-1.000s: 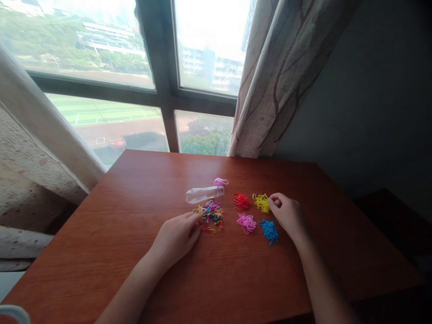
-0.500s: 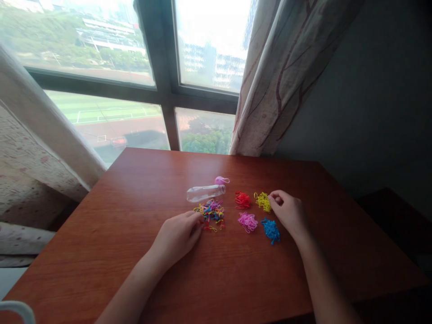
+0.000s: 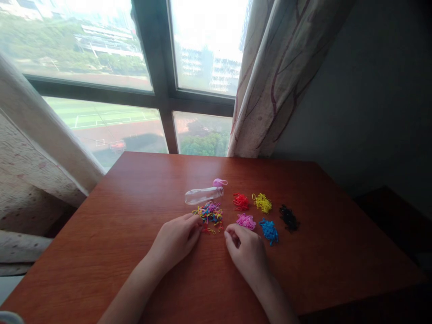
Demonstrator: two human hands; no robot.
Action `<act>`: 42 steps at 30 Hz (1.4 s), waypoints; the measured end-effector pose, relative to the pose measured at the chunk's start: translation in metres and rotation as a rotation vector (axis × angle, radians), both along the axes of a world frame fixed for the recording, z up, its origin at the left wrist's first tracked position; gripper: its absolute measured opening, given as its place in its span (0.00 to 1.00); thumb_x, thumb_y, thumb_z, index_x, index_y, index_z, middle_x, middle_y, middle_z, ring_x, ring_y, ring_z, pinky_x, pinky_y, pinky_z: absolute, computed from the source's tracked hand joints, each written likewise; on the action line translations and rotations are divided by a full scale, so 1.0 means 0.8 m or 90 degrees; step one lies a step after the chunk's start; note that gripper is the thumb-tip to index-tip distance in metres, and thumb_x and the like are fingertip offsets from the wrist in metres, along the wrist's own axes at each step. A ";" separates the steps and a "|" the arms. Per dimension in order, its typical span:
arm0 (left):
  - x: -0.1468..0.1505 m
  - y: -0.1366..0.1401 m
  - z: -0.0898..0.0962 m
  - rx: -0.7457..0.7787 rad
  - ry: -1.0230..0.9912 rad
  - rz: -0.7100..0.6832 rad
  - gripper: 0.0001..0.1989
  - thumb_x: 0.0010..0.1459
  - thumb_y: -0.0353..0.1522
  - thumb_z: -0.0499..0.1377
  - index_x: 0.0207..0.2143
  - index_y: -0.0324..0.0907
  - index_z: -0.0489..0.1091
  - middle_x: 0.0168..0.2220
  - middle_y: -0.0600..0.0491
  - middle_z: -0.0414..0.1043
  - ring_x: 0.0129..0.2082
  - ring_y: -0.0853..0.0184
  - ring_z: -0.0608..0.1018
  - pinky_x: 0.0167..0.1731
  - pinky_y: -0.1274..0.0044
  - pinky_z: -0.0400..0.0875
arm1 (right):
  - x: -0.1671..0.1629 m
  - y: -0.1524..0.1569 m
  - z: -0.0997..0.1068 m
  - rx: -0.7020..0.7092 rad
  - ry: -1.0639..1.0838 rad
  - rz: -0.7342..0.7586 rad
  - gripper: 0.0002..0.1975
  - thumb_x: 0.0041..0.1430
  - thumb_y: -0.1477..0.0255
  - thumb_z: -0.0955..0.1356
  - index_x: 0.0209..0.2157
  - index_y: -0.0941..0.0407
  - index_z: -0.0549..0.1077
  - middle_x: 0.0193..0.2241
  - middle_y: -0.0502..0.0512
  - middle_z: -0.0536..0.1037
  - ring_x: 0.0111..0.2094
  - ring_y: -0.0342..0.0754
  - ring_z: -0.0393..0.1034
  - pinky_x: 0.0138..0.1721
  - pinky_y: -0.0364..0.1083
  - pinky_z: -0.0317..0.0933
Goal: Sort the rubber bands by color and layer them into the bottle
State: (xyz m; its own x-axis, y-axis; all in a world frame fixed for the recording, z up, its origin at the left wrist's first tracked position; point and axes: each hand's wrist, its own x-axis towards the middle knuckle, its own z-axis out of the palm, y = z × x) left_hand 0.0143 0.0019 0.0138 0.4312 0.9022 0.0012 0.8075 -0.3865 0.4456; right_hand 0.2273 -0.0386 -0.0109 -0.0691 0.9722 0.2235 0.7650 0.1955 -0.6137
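Note:
A mixed heap of small coloured rubber bands (image 3: 212, 213) lies on the brown table. My left hand (image 3: 177, 236) rests at the heap's left edge, its fingers closed together; anything between the fingertips is hidden. At the heap's lower right, my right hand (image 3: 246, 249) is curled with thumb and forefinger close together, and whatever they may pinch is too small to make out. Sorted by colour, to the right, are a red pile (image 3: 240, 201), a yellow pile (image 3: 262, 203), a pink pile (image 3: 246, 221), a blue pile (image 3: 269, 231) and a black pile (image 3: 289, 218).
Behind the mixed heap a clear bottle (image 3: 204, 195) lies on its side, with a pink looped cap (image 3: 219, 182) beside its mouth. The table (image 3: 135, 180) stands against a window, with curtains (image 3: 266, 90) at both sides. Part of a white curved object (image 3: 11, 317) shows at lower left.
My right hand has moved left from the yellow pile to the mixed heap, uncovering the black pile. My left hand has stayed by the heap. The view has shifted slightly.

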 end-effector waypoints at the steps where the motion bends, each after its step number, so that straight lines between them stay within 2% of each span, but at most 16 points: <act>1: 0.000 0.000 0.000 0.002 -0.002 0.000 0.08 0.62 0.30 0.50 0.36 0.45 0.69 0.38 0.53 0.76 0.35 0.65 0.77 0.33 0.77 0.66 | -0.004 -0.001 -0.004 -0.001 -0.005 0.000 0.07 0.61 0.74 0.64 0.31 0.54 0.73 0.23 0.48 0.75 0.25 0.44 0.69 0.29 0.42 0.54; 9: -0.002 -0.001 -0.003 0.009 -0.015 -0.015 0.09 0.62 0.29 0.50 0.37 0.45 0.70 0.37 0.53 0.76 0.35 0.65 0.77 0.33 0.78 0.65 | -0.010 -0.004 -0.016 0.019 -0.059 -0.001 0.07 0.60 0.75 0.64 0.30 0.54 0.71 0.25 0.48 0.75 0.26 0.44 0.68 0.29 0.43 0.51; 14: -0.001 -0.002 -0.002 0.009 -0.033 -0.029 0.09 0.62 0.29 0.51 0.38 0.46 0.71 0.38 0.53 0.76 0.36 0.65 0.78 0.35 0.78 0.65 | -0.011 -0.004 -0.013 0.019 -0.055 -0.004 0.07 0.60 0.76 0.64 0.30 0.53 0.71 0.25 0.48 0.75 0.26 0.44 0.68 0.29 0.43 0.51; 26: 0.001 -0.004 0.005 -0.001 -0.051 -0.075 0.08 0.59 0.28 0.53 0.34 0.45 0.72 0.33 0.54 0.75 0.31 0.68 0.75 0.30 0.80 0.64 | -0.011 -0.004 -0.010 0.009 -0.041 -0.001 0.07 0.60 0.77 0.64 0.30 0.53 0.72 0.26 0.48 0.76 0.27 0.44 0.69 0.30 0.42 0.51; 35: 0.002 -0.005 0.003 -0.030 -0.078 -0.112 0.09 0.59 0.27 0.54 0.35 0.46 0.73 0.37 0.55 0.76 0.36 0.68 0.77 0.34 0.81 0.67 | -0.011 -0.003 -0.007 0.008 -0.035 0.004 0.07 0.60 0.76 0.64 0.31 0.53 0.72 0.26 0.49 0.76 0.28 0.44 0.69 0.30 0.42 0.51; 38: 0.011 -0.008 0.001 -0.014 -0.072 -0.113 0.08 0.60 0.27 0.53 0.36 0.45 0.72 0.36 0.54 0.75 0.32 0.69 0.76 0.31 0.81 0.66 | -0.012 -0.003 -0.006 0.003 -0.040 0.005 0.07 0.60 0.77 0.63 0.31 0.53 0.71 0.27 0.49 0.76 0.28 0.44 0.69 0.30 0.42 0.51; 42: 0.032 -0.005 0.006 0.056 -0.057 -0.093 0.09 0.63 0.30 0.52 0.38 0.45 0.72 0.36 0.53 0.75 0.31 0.70 0.75 0.30 0.80 0.66 | -0.012 -0.003 -0.005 -0.003 -0.047 0.011 0.07 0.60 0.77 0.63 0.29 0.53 0.70 0.26 0.48 0.76 0.28 0.44 0.69 0.29 0.43 0.49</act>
State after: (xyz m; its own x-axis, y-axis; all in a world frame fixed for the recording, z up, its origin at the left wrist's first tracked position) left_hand 0.0403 -0.0022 0.0189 0.5519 0.8250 0.1215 0.6989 -0.5372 0.4722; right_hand 0.2178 -0.0411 -0.0151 -0.1017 0.9717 0.2132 0.8049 0.2063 -0.5564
